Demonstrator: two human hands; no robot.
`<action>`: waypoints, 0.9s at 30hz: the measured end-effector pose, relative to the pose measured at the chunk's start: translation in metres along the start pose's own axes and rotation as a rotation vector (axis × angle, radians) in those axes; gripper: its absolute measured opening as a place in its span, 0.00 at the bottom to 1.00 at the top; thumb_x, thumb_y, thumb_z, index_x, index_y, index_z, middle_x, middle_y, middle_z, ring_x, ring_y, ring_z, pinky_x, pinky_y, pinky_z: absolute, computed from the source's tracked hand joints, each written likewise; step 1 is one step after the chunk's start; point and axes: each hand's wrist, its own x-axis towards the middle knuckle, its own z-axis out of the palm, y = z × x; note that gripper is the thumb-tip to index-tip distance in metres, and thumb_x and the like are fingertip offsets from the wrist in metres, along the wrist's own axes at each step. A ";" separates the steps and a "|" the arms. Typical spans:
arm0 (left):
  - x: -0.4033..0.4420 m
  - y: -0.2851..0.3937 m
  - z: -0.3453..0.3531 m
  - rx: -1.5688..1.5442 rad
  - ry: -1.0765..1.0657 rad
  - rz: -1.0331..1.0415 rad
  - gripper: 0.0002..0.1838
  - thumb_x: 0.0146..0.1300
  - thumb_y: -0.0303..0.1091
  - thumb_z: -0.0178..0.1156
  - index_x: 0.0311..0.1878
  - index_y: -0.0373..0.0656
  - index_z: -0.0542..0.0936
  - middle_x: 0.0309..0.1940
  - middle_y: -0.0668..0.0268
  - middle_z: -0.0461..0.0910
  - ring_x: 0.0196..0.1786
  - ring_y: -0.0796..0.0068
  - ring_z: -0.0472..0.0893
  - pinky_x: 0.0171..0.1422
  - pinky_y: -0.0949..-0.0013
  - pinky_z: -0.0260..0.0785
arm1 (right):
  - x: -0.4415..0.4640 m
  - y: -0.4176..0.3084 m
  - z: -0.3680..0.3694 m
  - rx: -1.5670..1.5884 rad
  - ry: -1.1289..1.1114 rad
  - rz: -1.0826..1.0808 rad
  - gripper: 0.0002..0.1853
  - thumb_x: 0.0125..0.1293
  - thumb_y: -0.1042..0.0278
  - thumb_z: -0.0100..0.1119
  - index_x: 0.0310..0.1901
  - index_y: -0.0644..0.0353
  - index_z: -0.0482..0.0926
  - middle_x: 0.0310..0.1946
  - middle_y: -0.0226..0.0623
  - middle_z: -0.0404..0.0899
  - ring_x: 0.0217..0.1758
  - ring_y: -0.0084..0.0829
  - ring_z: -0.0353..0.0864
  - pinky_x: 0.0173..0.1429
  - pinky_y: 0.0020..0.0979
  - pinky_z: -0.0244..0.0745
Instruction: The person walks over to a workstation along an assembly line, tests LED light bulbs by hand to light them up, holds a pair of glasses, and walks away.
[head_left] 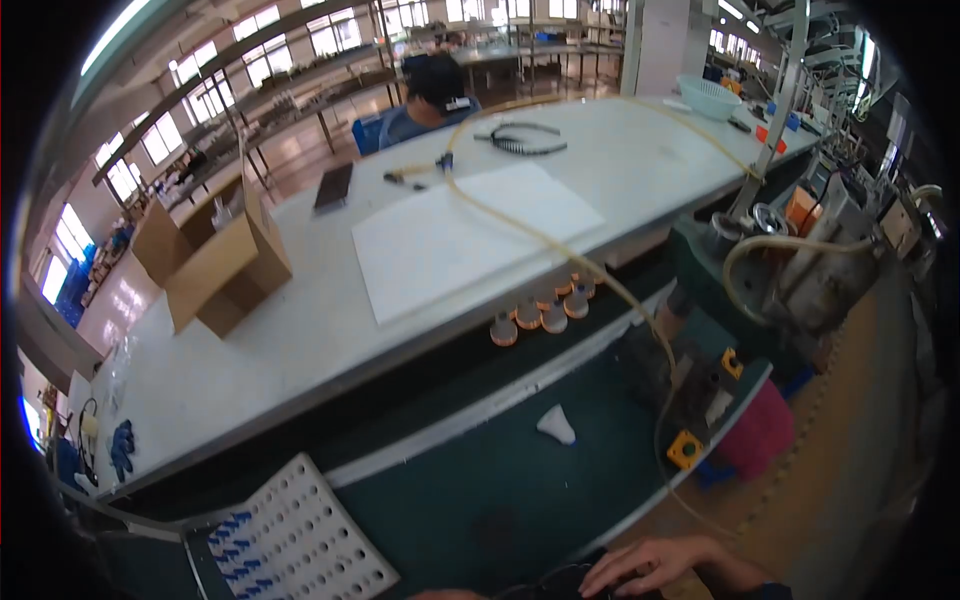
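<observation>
My right hand point(645, 566) is at the bottom edge, its fingers stretched out and resting over a dark object point(562, 578) that I cannot make out. Only a sliver of my left hand point(450, 595) shows at the bottom edge, with its fingers hidden. Beyond them, a white flared, bulb-shaped piece point(556, 425) lies on the green surface point(450, 490). To the left stands a white board with rows of holes point(310, 530); several blue pieces point(238, 550) sit along its left side.
Several grey, orange-rimmed pieces point(503, 330) stand below the white table point(280, 370). On the table are an open cardboard box point(240, 275), a white sheet point(470, 235) and a hose point(540, 235). Machinery point(820, 270) and a yellow button box point(685, 450) are right. A person point(430, 95) sits opposite.
</observation>
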 end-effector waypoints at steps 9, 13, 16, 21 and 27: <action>0.003 -0.018 0.035 0.059 0.338 0.067 0.11 0.55 0.31 0.62 0.42 0.38 0.80 0.39 0.58 0.79 0.41 0.60 0.77 0.45 0.64 0.67 | -0.004 0.020 -0.002 -0.135 0.056 0.044 0.12 0.60 0.73 0.56 0.46 0.58 0.79 0.42 0.37 0.78 0.44 0.32 0.78 0.48 0.30 0.73; 0.030 -0.004 0.014 0.279 0.647 0.259 0.13 0.45 0.19 0.63 0.36 0.42 0.80 0.36 0.62 0.81 0.39 0.67 0.80 0.44 0.67 0.71 | 0.007 0.018 -0.013 -0.290 0.374 -0.139 0.12 0.56 0.72 0.61 0.43 0.59 0.80 0.36 0.38 0.79 0.35 0.32 0.80 0.39 0.29 0.76; 0.055 0.021 0.004 0.413 0.843 0.470 0.09 0.46 0.19 0.65 0.33 0.41 0.81 0.33 0.59 0.82 0.34 0.67 0.81 0.36 0.69 0.74 | 0.027 -0.004 -0.032 -0.535 0.467 -0.488 0.12 0.54 0.68 0.63 0.41 0.60 0.81 0.32 0.39 0.79 0.32 0.32 0.80 0.34 0.28 0.75; 0.061 0.086 0.009 0.023 0.744 0.923 0.06 0.46 0.19 0.65 0.29 0.34 0.80 0.27 0.52 0.80 0.28 0.64 0.81 0.30 0.70 0.74 | 0.027 -0.056 -0.036 -0.565 0.544 -0.708 0.14 0.53 0.61 0.65 0.38 0.60 0.81 0.26 0.35 0.78 0.23 0.30 0.76 0.23 0.26 0.67; 0.085 0.100 -0.012 0.204 0.879 0.899 0.07 0.50 0.20 0.64 0.32 0.33 0.76 0.23 0.52 0.78 0.22 0.69 0.79 0.26 0.73 0.73 | 0.044 -0.071 -0.048 -0.790 0.750 -0.852 0.14 0.57 0.58 0.62 0.37 0.60 0.82 0.23 0.32 0.77 0.18 0.27 0.71 0.20 0.26 0.64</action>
